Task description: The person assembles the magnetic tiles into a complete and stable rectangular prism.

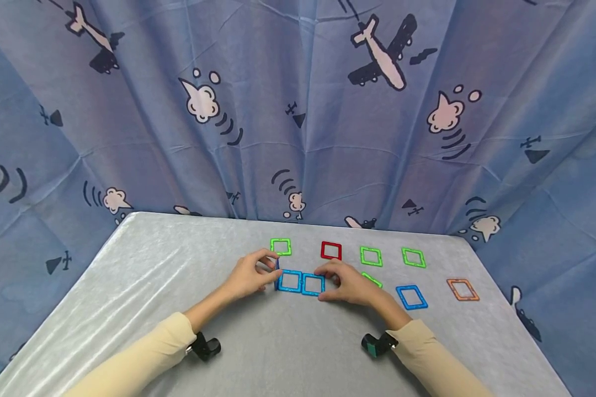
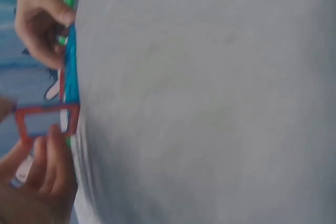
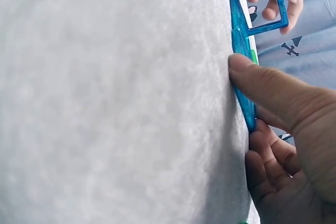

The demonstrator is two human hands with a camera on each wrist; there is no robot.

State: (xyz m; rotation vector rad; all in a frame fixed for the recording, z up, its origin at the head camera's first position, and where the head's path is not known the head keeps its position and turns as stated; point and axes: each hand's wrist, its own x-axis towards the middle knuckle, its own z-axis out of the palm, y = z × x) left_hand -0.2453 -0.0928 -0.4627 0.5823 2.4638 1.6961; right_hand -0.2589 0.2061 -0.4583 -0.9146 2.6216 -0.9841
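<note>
Two light-blue square magnetic tiles lie side by side on the table, a left flat tile (image 1: 290, 290) and a right flat tile (image 1: 313, 294). At their left end stands an upright square magnetic tile (image 3: 286, 14), blue in the right wrist view but reddish in the left wrist view. My left hand (image 1: 250, 274) holds this upright tile between thumb and fingers, its lower edge against the left flat tile. With thumb at the near corner and fingers at the far one, my right hand (image 1: 352, 284) grips the right flat tile by its outer end.
Behind the hands lie a green square tile (image 1: 280, 254) and a red one (image 1: 331, 258). Further right are more green tiles (image 1: 371, 264), a blue tile (image 1: 411, 306) and an orange tile (image 1: 463, 298). A patterned curtain (image 1: 298, 110) hangs behind the grey-covered table (image 1: 278, 353).
</note>
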